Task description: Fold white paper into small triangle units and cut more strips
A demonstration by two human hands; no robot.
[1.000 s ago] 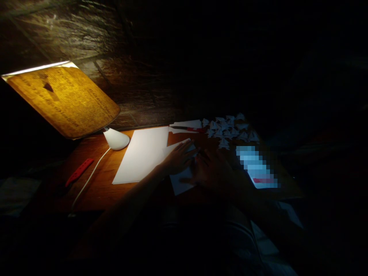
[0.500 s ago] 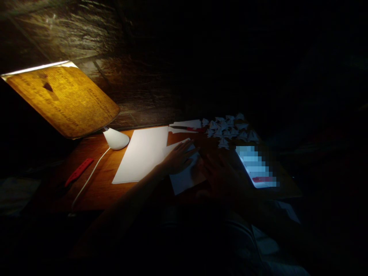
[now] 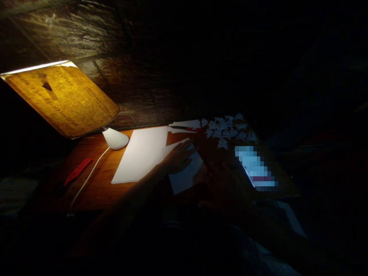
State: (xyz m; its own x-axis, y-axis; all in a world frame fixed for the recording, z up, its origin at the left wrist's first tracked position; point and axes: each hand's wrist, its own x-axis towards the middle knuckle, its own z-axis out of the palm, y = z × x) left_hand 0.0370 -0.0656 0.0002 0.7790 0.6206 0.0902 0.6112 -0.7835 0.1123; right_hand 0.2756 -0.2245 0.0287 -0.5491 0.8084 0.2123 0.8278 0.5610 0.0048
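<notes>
My left hand [image 3: 178, 156] lies flat with its fingers stretched out on a sheet of paper [image 3: 184, 179], pressing it to the wooden table. That sheet partly overlaps a larger white stack of paper [image 3: 140, 155] on its left. My right hand [image 3: 221, 182] is in deep shadow just right of the sheet, low over the table; its fingers look spread, and nothing shows in them. Whether it touches the sheet's edge I cannot tell. Several small folded paper pieces [image 3: 222, 127] lie in a cluster beyond my hands.
A lamp with a lit shade [image 3: 66, 99] and white base [image 3: 115, 139] stands at the left, its white cord [image 3: 87, 179] trailing forward. Also on the table are a red-handled tool [image 3: 78, 171], a dark-bladed knife or scissors with red [image 3: 186, 128], paper strips [image 3: 189, 123] and a glowing phone [image 3: 254, 166].
My right hand has shifted slightly right, and more of the sheet's right side shows. My left hand stays on the sheet.
</notes>
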